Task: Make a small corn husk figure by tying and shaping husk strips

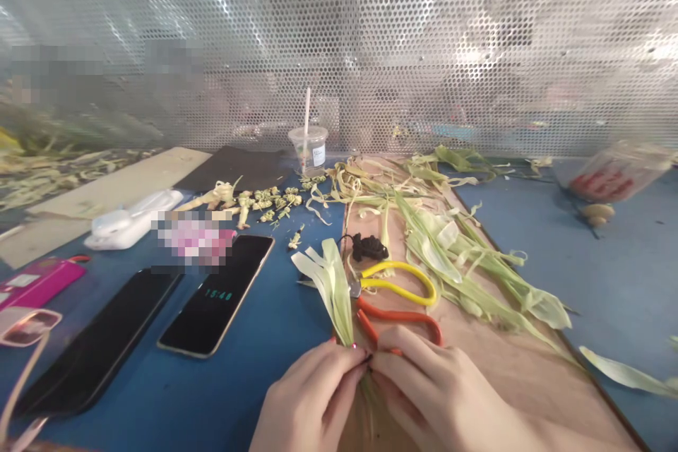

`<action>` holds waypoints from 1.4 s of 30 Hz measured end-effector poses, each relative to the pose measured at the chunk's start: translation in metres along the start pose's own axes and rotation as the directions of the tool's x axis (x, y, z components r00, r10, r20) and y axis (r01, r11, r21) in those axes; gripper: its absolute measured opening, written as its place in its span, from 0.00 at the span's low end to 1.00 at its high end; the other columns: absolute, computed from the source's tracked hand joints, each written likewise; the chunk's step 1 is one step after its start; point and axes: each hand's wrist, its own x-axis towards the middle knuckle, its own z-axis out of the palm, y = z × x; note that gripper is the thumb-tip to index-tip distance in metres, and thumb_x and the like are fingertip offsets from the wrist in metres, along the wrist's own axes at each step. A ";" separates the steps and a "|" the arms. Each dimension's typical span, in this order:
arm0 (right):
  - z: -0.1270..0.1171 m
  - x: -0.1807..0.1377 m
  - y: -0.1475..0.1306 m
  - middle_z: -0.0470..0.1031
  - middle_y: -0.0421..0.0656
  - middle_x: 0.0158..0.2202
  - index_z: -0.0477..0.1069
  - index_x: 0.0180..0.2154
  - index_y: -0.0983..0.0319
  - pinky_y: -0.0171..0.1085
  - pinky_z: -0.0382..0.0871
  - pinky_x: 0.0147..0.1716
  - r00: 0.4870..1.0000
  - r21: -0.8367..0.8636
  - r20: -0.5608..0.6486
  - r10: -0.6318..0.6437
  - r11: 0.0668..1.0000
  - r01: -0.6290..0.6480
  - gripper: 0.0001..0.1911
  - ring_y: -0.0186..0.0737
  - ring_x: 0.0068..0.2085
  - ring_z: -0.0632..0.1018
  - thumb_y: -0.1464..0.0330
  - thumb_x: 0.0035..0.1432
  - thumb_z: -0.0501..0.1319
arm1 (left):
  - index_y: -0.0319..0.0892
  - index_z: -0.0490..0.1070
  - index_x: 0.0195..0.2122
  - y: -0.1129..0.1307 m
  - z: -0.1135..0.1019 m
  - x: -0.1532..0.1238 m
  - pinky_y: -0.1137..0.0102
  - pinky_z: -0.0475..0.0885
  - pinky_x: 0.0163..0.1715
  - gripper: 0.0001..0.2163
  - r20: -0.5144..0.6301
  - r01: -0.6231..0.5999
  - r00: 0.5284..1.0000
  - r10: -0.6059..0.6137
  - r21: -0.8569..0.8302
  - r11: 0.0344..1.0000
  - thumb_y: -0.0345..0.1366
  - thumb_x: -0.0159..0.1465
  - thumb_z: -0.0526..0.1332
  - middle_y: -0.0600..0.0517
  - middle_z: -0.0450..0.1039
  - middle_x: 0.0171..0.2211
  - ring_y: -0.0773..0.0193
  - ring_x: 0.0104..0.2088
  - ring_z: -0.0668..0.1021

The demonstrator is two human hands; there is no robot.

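Note:
My left hand [312, 395] is closed in a pinch around the gathered lower end of a pale green corn husk bundle [335, 289], whose flat strips fan upward. Beside it, my right hand [439, 381] is closed too, its fingertips meeting the left ones at the gathered point. A thin dark thread [367, 360] shows between the fingertips; most of it is hidden. Just beyond the hands lie scissors [397, 282] with one yellow and one orange handle, their blades partly behind the husks. A small tangle of black cord [369, 247] rests above the scissors.
Loose husks [466, 268] spread over a brown board [530, 381] on the blue table. Left are a phone [217, 296], a black device [100, 346], a magenta case [47, 282] and a white object [132, 220]. A plastic cup with straw [310, 148] stands before the perforated metal screen [339, 35].

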 end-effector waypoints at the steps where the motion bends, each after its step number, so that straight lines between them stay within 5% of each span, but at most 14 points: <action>1: 0.000 -0.001 0.000 0.69 0.43 0.28 0.70 0.32 0.64 0.29 0.63 0.18 1.000 0.006 0.003 -0.001 1.000 0.001 0.11 0.32 0.23 0.68 0.76 0.59 0.50 | 0.45 0.71 0.39 0.000 0.000 0.000 0.80 0.73 0.38 0.07 0.020 -0.008 1.000 0.008 0.006 1.000 0.30 0.63 0.55 0.53 0.77 0.34 0.68 0.35 0.79; 17: 0.000 -0.001 -0.002 0.67 0.41 0.26 0.68 0.31 0.63 0.29 0.62 0.19 1.000 -0.043 -0.001 -0.024 0.999 0.024 0.11 0.31 0.24 0.69 0.75 0.61 0.48 | 0.44 0.72 0.37 0.007 0.000 0.003 0.78 0.73 0.33 0.09 -0.007 -0.012 1.000 0.012 -0.015 1.000 0.31 0.63 0.52 0.51 0.74 0.30 0.67 0.31 0.78; 29: 0.003 0.002 0.003 0.69 0.42 0.26 0.70 0.34 0.64 0.29 0.63 0.19 0.998 -0.118 -0.048 -0.047 0.992 0.041 0.10 0.33 0.27 0.73 0.73 0.60 0.50 | 0.43 0.72 0.35 0.010 -0.008 0.007 0.79 0.73 0.33 0.07 0.116 0.061 0.992 -0.047 -0.119 0.991 0.29 0.62 0.55 0.52 0.74 0.30 0.68 0.32 0.78; 34: 0.004 0.000 0.003 0.67 0.40 0.24 0.68 0.28 0.63 0.29 0.62 0.19 0.999 -0.127 -0.031 -0.044 0.991 0.040 0.11 0.31 0.25 0.71 0.72 0.61 0.51 | 0.43 0.72 0.31 0.010 -0.006 0.008 0.79 0.73 0.32 0.08 0.054 0.098 0.994 -0.091 -0.136 0.986 0.31 0.63 0.54 0.52 0.74 0.28 0.68 0.30 0.78; 42: 0.002 -0.002 -0.003 0.69 0.42 0.26 0.70 0.32 0.63 0.30 0.64 0.22 1.000 -0.017 -0.006 -0.011 1.000 0.011 0.10 0.33 0.27 0.71 0.74 0.60 0.50 | 0.43 0.74 0.33 0.009 -0.009 0.009 0.80 0.74 0.33 0.06 0.025 0.073 0.997 -0.071 -0.082 0.994 0.32 0.62 0.57 0.52 0.77 0.30 0.66 0.32 0.80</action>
